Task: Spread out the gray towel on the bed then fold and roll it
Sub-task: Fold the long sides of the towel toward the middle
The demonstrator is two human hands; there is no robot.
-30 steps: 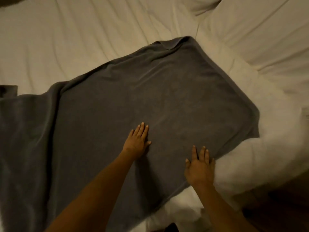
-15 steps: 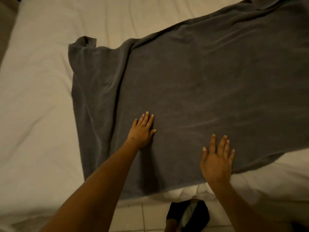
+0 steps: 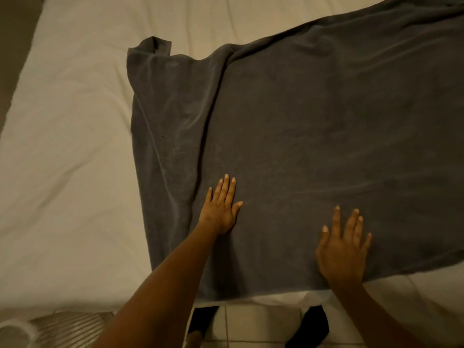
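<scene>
The gray towel (image 3: 313, 126) lies spread across the white bed (image 3: 65, 151), running off the right edge of the view. Its left part is rumpled, with long folds and a curled-up far left corner. My left hand (image 3: 221, 207) rests flat on the towel beside those folds, fingers together, thumb out. Near the towel's front edge, my right hand (image 3: 342, 249) lies flat on the cloth with fingers spread. Neither hand grips the cloth.
The bed's front edge runs along the bottom, with pale floor tiles (image 3: 253, 325) and my dark socked feet (image 3: 311, 327) below it. A striped object (image 3: 60, 327) sits at the bottom left. A dark strip of floor or wall (image 3: 12, 46) borders the bed's left side.
The view swung left along the towel, bringing its rumpled left end and curled corner into sight. Both hands stayed flat on the cloth, and the right fingers spread wider.
</scene>
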